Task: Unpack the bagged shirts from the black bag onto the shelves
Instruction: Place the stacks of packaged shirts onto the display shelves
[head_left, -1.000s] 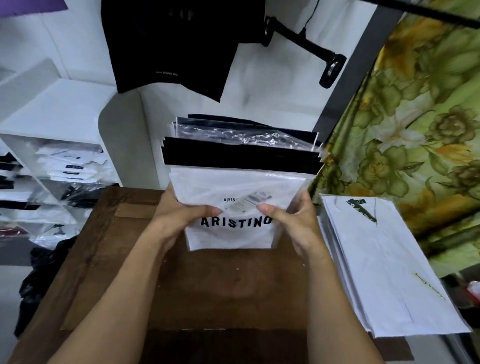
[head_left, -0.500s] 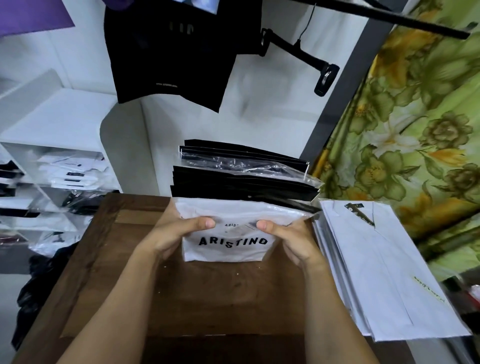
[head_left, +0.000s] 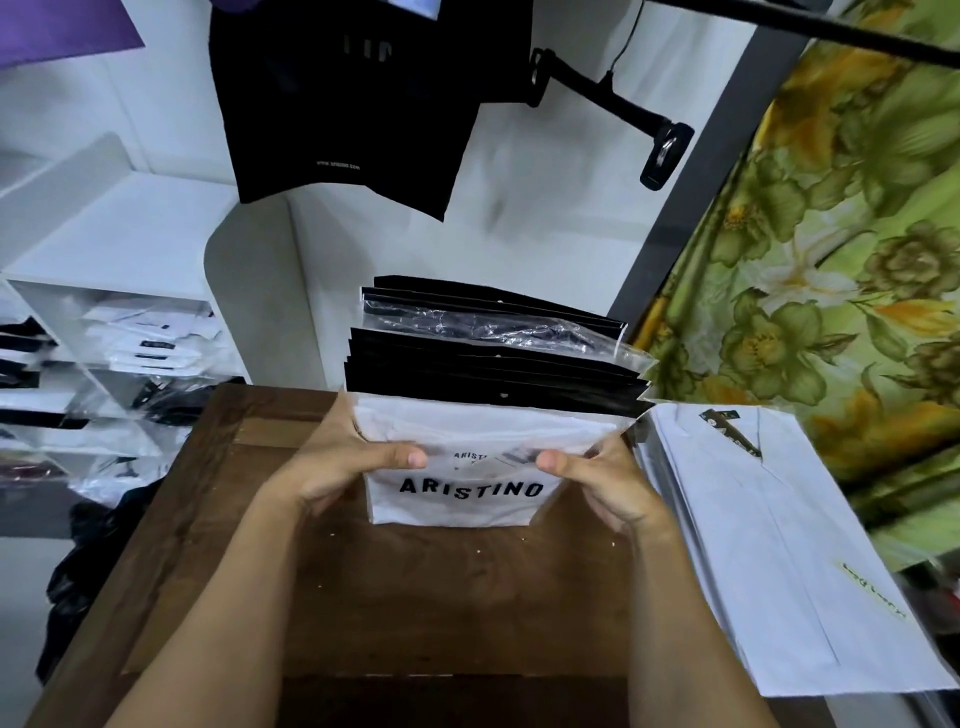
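Hands clamp the stack of bagged shirts (head_left: 488, 374) from both sides, left hand (head_left: 337, 467) and right hand (head_left: 613, 483) thumbs pressing its white front, standing upright on the wooden surface (head_left: 415, 597).

Bagged shirts (head_left: 488, 395), upright stack, white in front

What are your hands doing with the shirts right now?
Left hand and right hand both gripping the stack of bagged shirts, standing on the wooden table. Shelves off to the left. Nothing blocking.
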